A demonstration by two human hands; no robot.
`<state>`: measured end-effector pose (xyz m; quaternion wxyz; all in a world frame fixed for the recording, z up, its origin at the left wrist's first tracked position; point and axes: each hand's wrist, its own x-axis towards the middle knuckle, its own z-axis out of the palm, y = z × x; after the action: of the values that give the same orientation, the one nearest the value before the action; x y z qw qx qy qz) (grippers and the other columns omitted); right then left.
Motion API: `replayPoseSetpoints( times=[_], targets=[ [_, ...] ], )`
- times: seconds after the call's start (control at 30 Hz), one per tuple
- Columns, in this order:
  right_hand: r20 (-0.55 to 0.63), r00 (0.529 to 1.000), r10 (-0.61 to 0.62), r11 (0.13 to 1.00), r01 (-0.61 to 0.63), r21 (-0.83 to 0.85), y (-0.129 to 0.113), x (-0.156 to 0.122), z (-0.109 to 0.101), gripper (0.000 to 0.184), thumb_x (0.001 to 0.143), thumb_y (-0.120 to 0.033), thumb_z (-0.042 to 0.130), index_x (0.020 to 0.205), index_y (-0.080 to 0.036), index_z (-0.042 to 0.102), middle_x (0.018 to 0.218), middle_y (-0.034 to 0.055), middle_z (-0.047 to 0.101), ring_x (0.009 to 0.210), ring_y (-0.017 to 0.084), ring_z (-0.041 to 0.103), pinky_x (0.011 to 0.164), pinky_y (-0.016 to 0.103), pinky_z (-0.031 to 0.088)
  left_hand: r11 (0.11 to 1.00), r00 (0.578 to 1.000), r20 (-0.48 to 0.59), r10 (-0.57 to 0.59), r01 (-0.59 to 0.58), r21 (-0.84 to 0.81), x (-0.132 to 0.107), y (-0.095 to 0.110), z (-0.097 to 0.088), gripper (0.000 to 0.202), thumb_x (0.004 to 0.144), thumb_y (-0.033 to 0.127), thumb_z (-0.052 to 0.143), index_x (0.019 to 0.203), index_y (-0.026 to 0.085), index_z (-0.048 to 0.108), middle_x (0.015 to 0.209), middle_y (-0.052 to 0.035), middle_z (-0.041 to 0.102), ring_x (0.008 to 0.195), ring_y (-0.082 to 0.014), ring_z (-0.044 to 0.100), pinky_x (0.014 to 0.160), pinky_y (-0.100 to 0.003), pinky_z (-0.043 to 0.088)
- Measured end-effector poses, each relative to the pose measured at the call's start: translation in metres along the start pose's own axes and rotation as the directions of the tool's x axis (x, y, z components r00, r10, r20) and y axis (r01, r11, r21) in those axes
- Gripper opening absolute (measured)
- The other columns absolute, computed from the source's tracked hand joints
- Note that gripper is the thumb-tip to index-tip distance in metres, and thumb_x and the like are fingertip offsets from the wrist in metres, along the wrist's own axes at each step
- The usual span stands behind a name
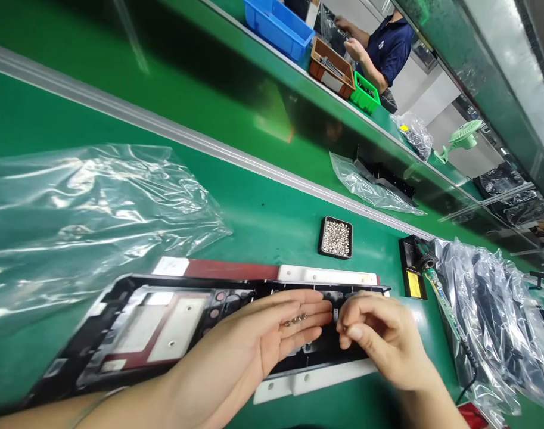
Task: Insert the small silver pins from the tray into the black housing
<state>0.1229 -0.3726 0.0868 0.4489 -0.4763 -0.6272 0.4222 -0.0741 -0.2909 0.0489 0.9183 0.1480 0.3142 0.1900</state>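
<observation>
My left hand point(249, 345) lies palm up over a black plastic frame point(164, 281), with a few small threaded metal inserts point(295, 320) resting on its fingers. My right hand point(379, 333) is next to it, its fingertips pinched together at the frame's edge. Whatever they might hold is hidden. A small pale metal piece point(335, 316) shows just beside those fingertips. Under the frame is a white and red jig point(325, 275). A black tray of metal inserts point(335, 237) stands just beyond the hands.
A soldering iron point(441, 298) rests on its stand point(412, 268) right of my hands, beside bagged black parts point(481, 316). A large plastic bag point(88, 226) lies at left. Beyond a metal rail, a co-worker point(390, 50) handles parts near a blue bin point(278, 27).
</observation>
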Motion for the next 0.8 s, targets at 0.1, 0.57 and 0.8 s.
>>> replayPoseSetpoints(
  times=[0.1, 0.57, 0.8],
  targets=[
    [-0.07, 0.997, -0.024, 0.979, 0.038, 0.2, 0.013, -0.013, 0.007, 0.029, 0.122, -0.033, 0.067, 0.1, -0.014, 0.061, 0.09, 0.0062, 0.061, 0.074, 0.017, 0.064, 0.07, 0.017, 0.051, 0.999, 0.999, -0.022, -0.043, 0.044, 0.007, -0.001, 0.001, -0.002, 0.035, 0.076, 0.034, 0.08, 0.105, 0.015, 0.077, 0.122, -0.0143, 0.074, 0.125, -0.0345, 0.064, 0.103, -0.034, 0.061],
    [-0.138, 0.974, -0.178, 0.947, 0.132, -0.294, 0.0, -0.016, -0.005, 0.021, 0.123, -0.018, 0.058, 0.105, -0.013, 0.065, 0.101, 0.0061, 0.062, 0.091, 0.019, 0.062, 0.084, 0.025, 0.049, 0.998, 0.999, -0.037, -0.027, 0.026, -0.05, 0.008, 0.003, 0.004, 0.04, 0.081, 0.042, 0.07, 0.112, 0.017, 0.074, 0.118, -0.0168, 0.074, 0.13, -0.0397, 0.06, 0.115, -0.054, 0.05],
    [-0.076, 0.993, -0.088, 0.853, 0.036, -0.52, 0.005, -0.018, -0.02, 0.02, 0.106, 0.002, 0.05, 0.108, -0.015, 0.061, 0.102, 0.0007, 0.057, 0.09, 0.017, 0.056, 0.083, 0.027, 0.043, 0.998, 0.998, -0.068, -0.012, 0.009, -0.056, 0.005, 0.001, 0.007, 0.04, 0.081, 0.045, 0.07, 0.109, 0.017, 0.075, 0.113, -0.0168, 0.076, 0.125, -0.0396, 0.063, 0.113, -0.053, 0.052]
  ],
)
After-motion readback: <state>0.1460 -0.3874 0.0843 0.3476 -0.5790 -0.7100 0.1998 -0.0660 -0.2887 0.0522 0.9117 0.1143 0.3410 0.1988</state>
